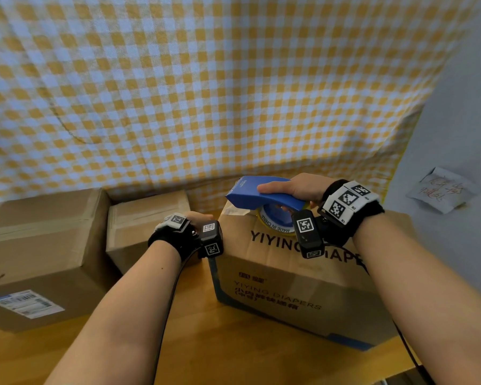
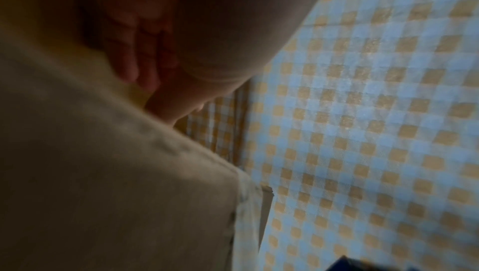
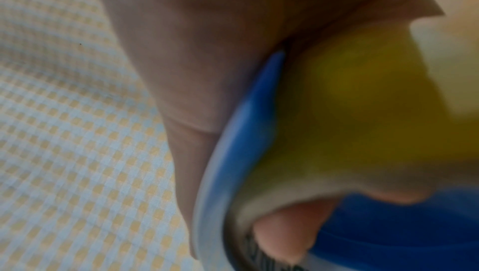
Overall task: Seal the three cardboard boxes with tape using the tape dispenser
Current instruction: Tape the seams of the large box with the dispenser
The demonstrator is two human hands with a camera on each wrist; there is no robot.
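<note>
Wooden table point(image 1: 233, 354): three boxes point(image 1: 297, 276), one dispenser point(image 1: 264, 194).

Blue tape dispenser point(image 1: 264, 193); brown boxes point(image 1: 297, 276); yellow-and-white checked cloth point(image 1: 206, 87)

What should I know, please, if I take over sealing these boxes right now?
Right hand: grips the blue tape dispenser at the far top edge of the printed diaper box.
Left hand: resting on that box's left side, fingers straight.
Done: the large box and small box at left show tape strips.
Left: tape the diaper box's top.
</note>
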